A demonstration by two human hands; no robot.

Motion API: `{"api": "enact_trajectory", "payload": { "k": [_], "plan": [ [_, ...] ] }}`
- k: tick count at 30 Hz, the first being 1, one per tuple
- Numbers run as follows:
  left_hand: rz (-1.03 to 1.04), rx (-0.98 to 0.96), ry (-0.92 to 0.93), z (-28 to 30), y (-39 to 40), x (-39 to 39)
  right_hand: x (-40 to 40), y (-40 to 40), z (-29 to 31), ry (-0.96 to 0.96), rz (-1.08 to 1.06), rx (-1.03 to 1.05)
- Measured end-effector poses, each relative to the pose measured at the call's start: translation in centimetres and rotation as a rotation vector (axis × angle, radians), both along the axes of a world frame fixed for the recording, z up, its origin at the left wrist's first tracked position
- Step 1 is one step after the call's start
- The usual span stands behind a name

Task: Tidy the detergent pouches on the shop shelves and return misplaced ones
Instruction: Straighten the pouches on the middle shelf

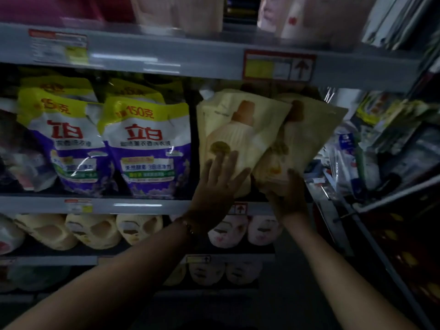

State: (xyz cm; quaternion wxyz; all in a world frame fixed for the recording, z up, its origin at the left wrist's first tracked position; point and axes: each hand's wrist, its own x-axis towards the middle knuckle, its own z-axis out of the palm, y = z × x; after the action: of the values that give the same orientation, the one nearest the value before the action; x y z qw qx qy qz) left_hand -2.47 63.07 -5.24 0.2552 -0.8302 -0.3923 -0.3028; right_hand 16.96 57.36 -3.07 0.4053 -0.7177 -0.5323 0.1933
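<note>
Two cream detergent pouches with a bottle picture stand on the middle shelf. My left hand presses flat, fingers spread, on the lower front of the left cream pouch. The right cream pouch leans to the right, and my right hand holds its bottom edge with fingers curled round it. To the left stand two purple, white and yellow pouches, upright and side by side.
A grey shelf edge with price tags runs above, carrying pale pink packs. Lower shelves hold rows of cream and pink bottles. At the right a second rack holds mixed packets, close to the leaning pouch.
</note>
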Motion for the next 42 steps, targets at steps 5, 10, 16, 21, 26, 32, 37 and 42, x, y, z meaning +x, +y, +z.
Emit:
{"api": "enact_trajectory", "payload": {
  "k": [5,10,16,21,26,32,37,42],
  "plan": [
    [0.07,0.043,0.003,-0.6,2.1,0.4,1.8,1.5,-0.5,0.232,0.078,0.098],
    [0.173,-0.055,0.042,-0.7,2.1,0.3,1.1,2.3,-0.5,0.405,0.079,0.158],
    [0.173,-0.115,0.064,-0.3,1.7,-0.5,0.9,1.7,-0.6,0.133,-0.08,0.184],
    [0.117,-0.25,0.039,2.1,0.2,0.1,-2.4,2.6,-0.4,0.225,0.29,0.008],
    [-0.02,-0.13,0.001,8.6,1.0,2.0,-4.7,6.0,-2.3,0.387,0.205,0.004],
    [0.068,-0.126,-0.053,13.0,3.4,3.0,-4.6,6.4,-3.3,0.244,0.068,0.027],
    [0.058,-0.138,-0.129,15.3,3.9,3.4,-4.2,6.1,-3.2,0.066,0.091,0.114],
    [-0.005,-0.073,-0.251,15.7,4.0,2.7,-4.4,5.8,-3.7,-0.045,0.057,0.181]
  ]
}}
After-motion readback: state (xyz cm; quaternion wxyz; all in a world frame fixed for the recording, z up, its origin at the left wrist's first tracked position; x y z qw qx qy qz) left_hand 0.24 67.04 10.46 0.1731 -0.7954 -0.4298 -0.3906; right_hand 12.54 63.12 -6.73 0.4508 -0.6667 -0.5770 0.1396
